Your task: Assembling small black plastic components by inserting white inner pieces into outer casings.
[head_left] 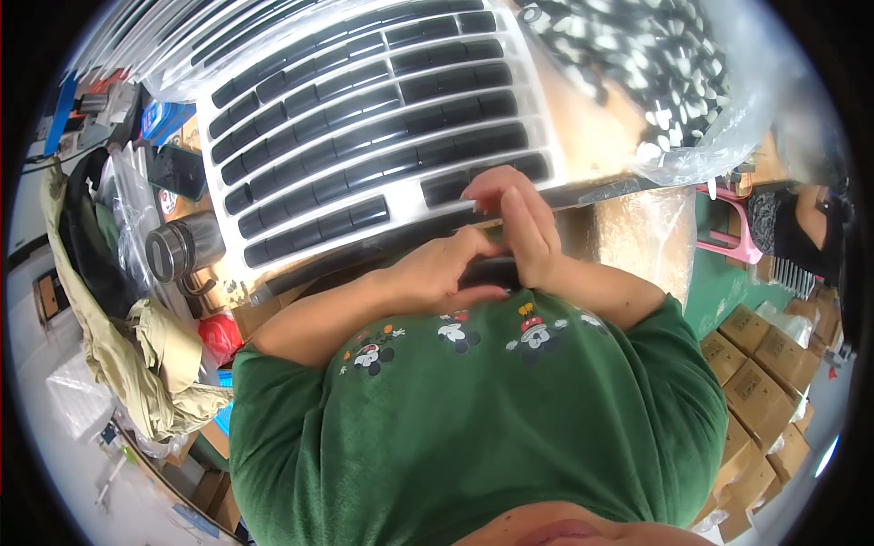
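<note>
My left hand [446, 268] and right hand [531, 227] are together at the near edge of the white tray [405, 202], fingers bent; I cannot tell whether they pinch anything. I judge this close fingerwork; any next move calls for a light touch. The tray lies on the wooden tabletop [592, 136], its slots lined with smooth, glossy, rounded black pieces [346, 146], beside a crinkly clear bag [742, 136].

Both forearms [332, 315] angled inward, left hand [444, 271] and right hand [528, 232] close together, right fingers [496, 183] bent
</note>
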